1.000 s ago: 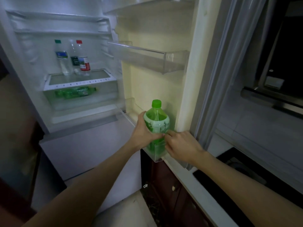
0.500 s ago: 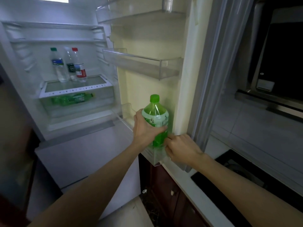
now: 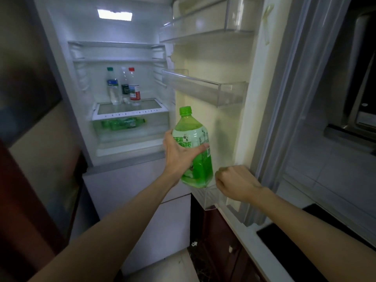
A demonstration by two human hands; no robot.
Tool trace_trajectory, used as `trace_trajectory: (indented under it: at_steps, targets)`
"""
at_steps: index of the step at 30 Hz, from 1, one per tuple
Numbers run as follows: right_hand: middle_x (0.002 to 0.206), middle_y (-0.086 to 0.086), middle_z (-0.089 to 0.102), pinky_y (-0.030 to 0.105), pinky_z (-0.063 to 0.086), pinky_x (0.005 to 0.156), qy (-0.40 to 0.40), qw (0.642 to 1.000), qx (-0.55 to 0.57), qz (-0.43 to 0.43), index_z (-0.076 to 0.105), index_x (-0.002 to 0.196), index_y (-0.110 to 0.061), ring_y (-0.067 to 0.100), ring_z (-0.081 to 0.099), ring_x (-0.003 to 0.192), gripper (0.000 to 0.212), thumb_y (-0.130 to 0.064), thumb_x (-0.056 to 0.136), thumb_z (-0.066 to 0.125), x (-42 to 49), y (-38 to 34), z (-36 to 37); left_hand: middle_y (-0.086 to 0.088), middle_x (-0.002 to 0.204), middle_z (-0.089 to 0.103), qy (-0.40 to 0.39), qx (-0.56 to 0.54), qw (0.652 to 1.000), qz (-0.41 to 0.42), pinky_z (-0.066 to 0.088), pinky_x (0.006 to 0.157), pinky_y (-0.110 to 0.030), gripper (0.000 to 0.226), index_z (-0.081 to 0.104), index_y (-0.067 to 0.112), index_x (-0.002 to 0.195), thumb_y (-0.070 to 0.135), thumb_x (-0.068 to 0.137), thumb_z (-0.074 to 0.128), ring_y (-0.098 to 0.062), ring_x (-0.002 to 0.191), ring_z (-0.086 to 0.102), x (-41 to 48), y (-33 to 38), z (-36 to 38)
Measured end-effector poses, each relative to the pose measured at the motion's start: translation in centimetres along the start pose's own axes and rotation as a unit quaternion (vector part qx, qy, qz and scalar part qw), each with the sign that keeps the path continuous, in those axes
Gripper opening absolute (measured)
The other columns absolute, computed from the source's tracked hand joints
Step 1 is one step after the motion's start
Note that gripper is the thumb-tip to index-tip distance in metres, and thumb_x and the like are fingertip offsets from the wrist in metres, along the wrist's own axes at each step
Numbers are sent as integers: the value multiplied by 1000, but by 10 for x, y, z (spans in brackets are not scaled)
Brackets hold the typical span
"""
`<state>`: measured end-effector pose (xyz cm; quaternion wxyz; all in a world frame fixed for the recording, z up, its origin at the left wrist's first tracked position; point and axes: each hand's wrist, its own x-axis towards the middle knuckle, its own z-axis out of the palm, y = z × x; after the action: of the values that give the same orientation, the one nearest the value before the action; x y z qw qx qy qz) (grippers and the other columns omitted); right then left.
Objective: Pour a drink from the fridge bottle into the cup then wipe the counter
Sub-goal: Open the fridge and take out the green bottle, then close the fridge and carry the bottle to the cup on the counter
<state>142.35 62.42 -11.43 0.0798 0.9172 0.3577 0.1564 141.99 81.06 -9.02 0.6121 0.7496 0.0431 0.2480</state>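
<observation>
A large green drink bottle point(image 3: 194, 139) with a green cap and a pale label hangs upright in front of the open fridge door. My left hand point(image 3: 180, 154) is wrapped around its middle. The bottle's base sits just above the clear bottom door bin point(image 3: 209, 197). My right hand point(image 3: 236, 184) rests on that bin's rim beside the bottle, fingers curled, holding the door. No cup or cloth is in view.
The fridge interior point(image 3: 122, 88) is lit, with three upright bottles point(image 3: 124, 88) on a glass shelf and a green bottle point(image 3: 122, 123) lying in the drawer below. Empty door shelves point(image 3: 205, 88) hang above. A white counter edge point(image 3: 254, 239) and black hob point(image 3: 305, 237) lie right.
My left hand has lifted the green bottle up out of the bottom door bin. My right hand has let go of the bottle and stayed at the bin's rim.
</observation>
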Motion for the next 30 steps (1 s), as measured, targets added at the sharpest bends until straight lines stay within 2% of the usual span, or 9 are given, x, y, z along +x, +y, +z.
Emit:
trace_trajectory:
  at_steps: [2,5,9,12,14,16,19,24,30]
  targets:
    - [93,4,67,32,35,60,4,1000,-4,-3,61,87,-13,28,63,79,30,-27,97,36,2,-2,-3,-2,122,55,3,-10,1000,-18,57,90,-41,96,34,32,119,54,44,90,-20,113,59,-4,0,-10]
    - [91,1,67,32,35,58,53,998,-8,-12,62,88,-14,27,64,77,31,-28,96,36,5,-4,-17,3,111,63,1,-17,999,-29,55,65,-16,81,35,27,120,30,63,92,-10,99,65,-11,1,-24]
    - [77,3,65,31,47,53,216,975,42,-16,65,81,-11,29,63,63,43,-31,90,28,9,4,-56,6,109,64,-6,6,1000,-26,51,58,-13,79,35,24,122,27,66,91,-7,98,64,-24,6,-34]
    - [79,7,66,28,45,52,358,931,67,5,69,84,-7,26,63,66,32,-21,88,40,5,20,-83,1,112,63,-14,7,999,-33,51,54,-12,78,33,22,122,25,68,90,-11,100,65,-35,13,-31]
    - [86,11,65,31,47,56,422,904,72,12,69,89,-3,26,62,76,23,-9,88,47,1,30,-93,0,115,62,-15,14,999,-26,53,58,-15,79,33,23,122,26,68,90,-15,103,65,-42,18,-28]
    - [93,15,62,37,48,66,461,886,61,-6,67,92,1,29,58,87,19,1,84,51,-3,34,-94,1,115,62,-13,30,999,-10,58,74,-29,81,32,25,121,31,66,91,-18,107,64,-48,23,-23]
    - [104,19,60,41,40,82,492,870,28,30,66,101,0,32,51,99,29,3,75,53,-14,35,-92,3,114,62,-15,58,998,13,56,91,-45,86,31,27,122,37,62,92,-18,107,63,-58,31,-13]
    - [126,22,47,44,38,95,519,814,126,228,52,127,-5,30,39,115,51,-10,77,60,-35,38,-77,2,116,62,-23,62,997,28,56,92,-48,95,32,21,130,41,59,92,-19,107,63,-74,44,4]
    - [155,16,25,30,25,114,465,758,342,302,19,153,-6,24,31,139,64,-18,98,48,-46,33,-51,-1,119,60,-26,51,998,40,52,96,-40,92,32,17,131,34,63,92,-19,111,60,-88,59,16]
